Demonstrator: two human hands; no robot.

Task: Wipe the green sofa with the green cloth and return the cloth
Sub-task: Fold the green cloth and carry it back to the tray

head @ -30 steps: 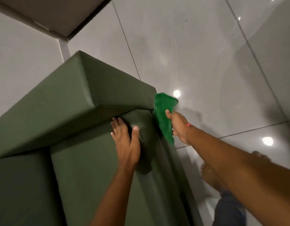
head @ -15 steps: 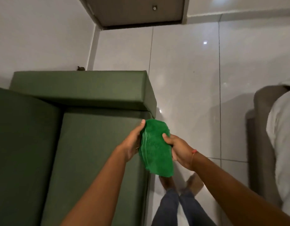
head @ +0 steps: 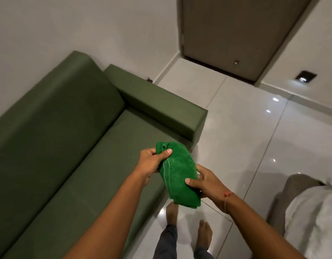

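The green sofa [head: 71,146] fills the left of the view, with its armrest [head: 161,107] at the far end against the wall. A bright green cloth [head: 177,172], folded, hangs in the air above the seat's front edge. My left hand [head: 152,161] pinches its upper end with the thumb on top. My right hand [head: 206,182] grips its lower right side. Both hands are off the sofa.
Glossy white floor tiles [head: 245,137] lie right of the sofa. A brown door [head: 236,34] stands at the back. A grey chair with a white fabric [head: 311,212] is at the right edge. My bare feet [head: 187,223] stand beside the sofa's front.
I have stood back from the armrest. My left hand left the seat and took the cloth's upper end; both hands now hold the cloth away from the sofa.
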